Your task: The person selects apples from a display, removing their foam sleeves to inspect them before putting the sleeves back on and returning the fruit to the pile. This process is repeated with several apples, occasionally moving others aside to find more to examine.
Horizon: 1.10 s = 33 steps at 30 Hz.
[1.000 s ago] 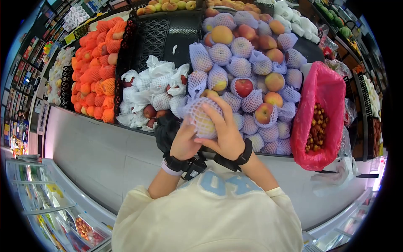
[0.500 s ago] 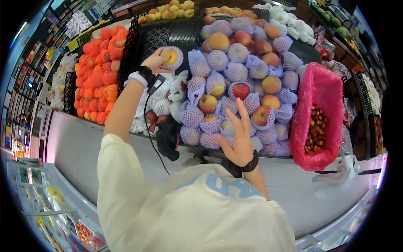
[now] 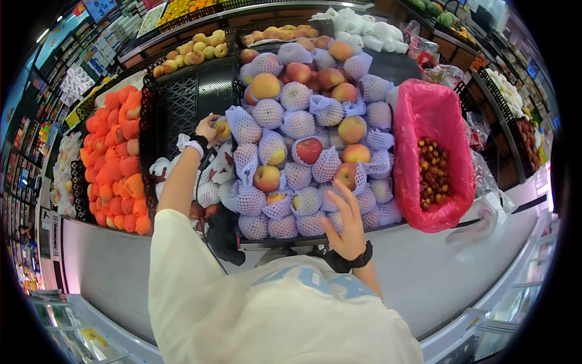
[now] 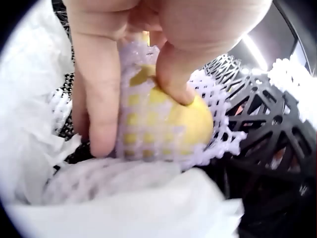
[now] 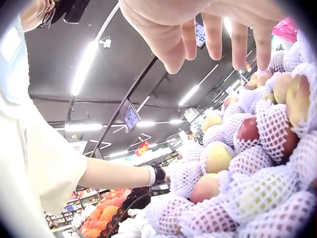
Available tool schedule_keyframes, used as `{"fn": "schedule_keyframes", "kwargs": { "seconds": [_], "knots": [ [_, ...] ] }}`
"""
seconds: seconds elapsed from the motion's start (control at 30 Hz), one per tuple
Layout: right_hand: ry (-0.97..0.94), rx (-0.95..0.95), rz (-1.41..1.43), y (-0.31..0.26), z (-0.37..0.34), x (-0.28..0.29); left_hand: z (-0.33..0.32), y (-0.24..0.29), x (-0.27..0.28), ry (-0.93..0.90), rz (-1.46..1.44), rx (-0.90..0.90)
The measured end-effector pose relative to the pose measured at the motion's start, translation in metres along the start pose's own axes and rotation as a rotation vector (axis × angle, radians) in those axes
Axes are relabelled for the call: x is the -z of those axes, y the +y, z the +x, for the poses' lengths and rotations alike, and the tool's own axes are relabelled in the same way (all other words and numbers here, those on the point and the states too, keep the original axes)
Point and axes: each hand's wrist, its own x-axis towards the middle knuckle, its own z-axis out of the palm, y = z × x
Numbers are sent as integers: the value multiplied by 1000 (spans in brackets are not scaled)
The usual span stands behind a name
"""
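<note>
My left hand grips a yellow fruit in a lilac foam net, just left of the pile of netted fruit. In the left wrist view, fingers and thumb of the left hand lie around the yellow fruit, beside white-wrapped fruit and a black lattice. My right hand hovers over the front of the netted pile, fingers spread and holding nothing. The right wrist view shows the right hand with fingers extended above netted fruit.
Orange-netted fruit fills the left section behind a black lattice divider. A pink-lined container with small brown fruit stands at the right. A black object hangs at the front edge. Yellow-green fruit lies at the back.
The left hand has left the right hand and carried the netted yellow fruit leftward, then lowered it beside the white-wrapped fruit. The right hand has let go of it. The head view has shifted.
</note>
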Motion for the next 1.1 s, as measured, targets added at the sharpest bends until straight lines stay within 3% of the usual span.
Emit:
{"fn": "schedule_keyframes", "kwargs": {
  "seconds": [0.17, 0.23, 0.3, 0.37, 0.5, 0.57, 0.7, 0.87, 0.93, 1.1],
  "knots": [
    [38, -2, -103, 14, 2, 5, -9, 12, 3, 237, 649, -102],
    [57, -2, -140, 13, 2, 11, -16, 35, 10, 366, 809, -318],
    [100, -46, -146, 18, 1, 15, -26, 84, 11, 439, 712, -490],
    [147, -82, -124, 32, -1, 15, -52, 160, -11, 303, 619, -824],
    [197, -108, -122, 35, -4, 15, -68, 238, -108, -132, 679, -1146],
    [203, -93, -133, 27, -4, 18, -55, 221, -164, -91, 872, -1148],
    [215, -76, -128, 18, -8, 25, -35, 201, -229, -144, 1232, -939],
    [268, -109, -83, 26, -18, 28, -39, 202, -251, -174, 1315, -931],
    [266, -100, -84, 25, -15, 28, -34, 197, -254, -150, 1244, -850],
    [218, -48, -58, 15, -7, 23, -32, 194, -251, -123, 1121, -866]
  ]
}}
